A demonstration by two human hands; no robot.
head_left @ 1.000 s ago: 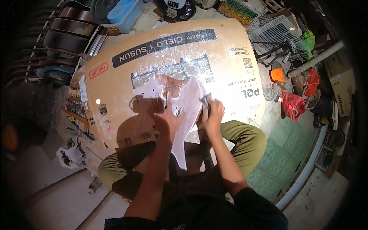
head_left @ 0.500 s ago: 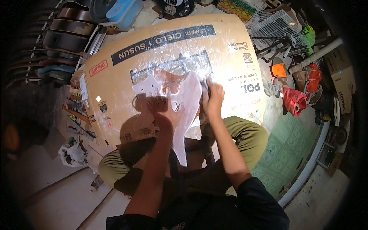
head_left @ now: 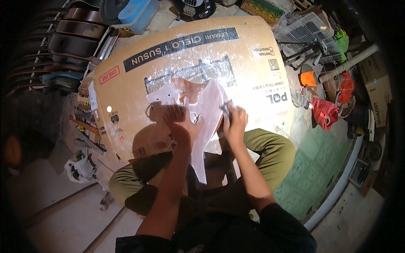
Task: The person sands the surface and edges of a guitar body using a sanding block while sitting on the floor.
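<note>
A pale pinkish, electric-guitar-shaped body [head_left: 207, 114], with cut-outs and a brown recess [head_left: 190, 95] near its top, lies on a large cardboard sheet [head_left: 120, 86] over my lap, its pointed lower end jutting toward me. My left hand [head_left: 181, 123], partly in shadow, rests spread on the body left of centre. At the body's right edge, my right hand [head_left: 236, 123] grips a small dark grey block [head_left: 225, 109], its exact kind hard to make out.
Stacked guitar bodies [head_left: 74, 42] line the upper left. A blue tub [head_left: 137, 17] and dark guitar [head_left: 196, 6] are beyond the cardboard. Wire cages [head_left: 308, 36], an orange bucket [head_left: 308, 78] and red bag [head_left: 325, 111] stand right, near a pale pipe [head_left: 350, 63].
My right hand with the block went up along the body's right edge, then came back down toward me. My left hand stays about where it was on the body.
</note>
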